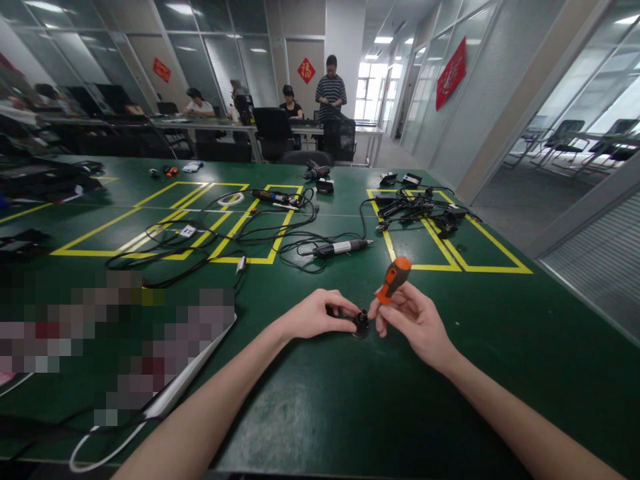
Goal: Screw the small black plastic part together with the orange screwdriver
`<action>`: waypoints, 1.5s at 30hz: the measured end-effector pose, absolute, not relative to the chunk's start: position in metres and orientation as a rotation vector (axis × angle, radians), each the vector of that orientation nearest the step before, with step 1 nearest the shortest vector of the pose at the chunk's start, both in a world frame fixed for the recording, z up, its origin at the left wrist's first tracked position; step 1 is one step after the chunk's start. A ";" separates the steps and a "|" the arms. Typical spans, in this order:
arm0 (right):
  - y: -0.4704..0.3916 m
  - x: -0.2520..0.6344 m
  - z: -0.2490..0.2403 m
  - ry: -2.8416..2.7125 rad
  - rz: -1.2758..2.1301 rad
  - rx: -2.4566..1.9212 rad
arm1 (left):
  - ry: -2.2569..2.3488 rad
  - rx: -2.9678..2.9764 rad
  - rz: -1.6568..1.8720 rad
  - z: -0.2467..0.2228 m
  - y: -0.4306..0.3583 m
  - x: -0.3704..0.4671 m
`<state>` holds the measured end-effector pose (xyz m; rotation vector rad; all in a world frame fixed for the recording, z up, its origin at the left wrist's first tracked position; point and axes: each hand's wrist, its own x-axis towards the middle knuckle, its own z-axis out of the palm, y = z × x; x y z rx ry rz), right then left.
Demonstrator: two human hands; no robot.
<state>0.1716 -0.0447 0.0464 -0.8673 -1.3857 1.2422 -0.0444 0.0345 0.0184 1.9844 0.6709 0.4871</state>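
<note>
Thumb and fingers of the right hand point(417, 327) were closed around an orange-and-grey tool handle point(396, 279), tilted with its thick end up — any shaft below was hidden. Just beside it, the left hand point(320, 315) was partly curled, its thumb and fingertips pinching a small black part point(362, 321) that stood on the green table point(310, 407). Beyond both hands lay a silver-and-black pen-shaped tool point(343, 248), with looped black cables point(240, 235) to its left and a heap of black parts point(415, 208) to its right, among yellow tape lines point(495, 269). Across the room — past the table — a person in a striped shirt point(331, 90) stood near desks point(370, 131).
</note>
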 end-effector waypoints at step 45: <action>-0.045 0.169 0.039 -1.345 1.201 -0.909 | 0.682 1.865 0.439 0.016 0.033 -0.046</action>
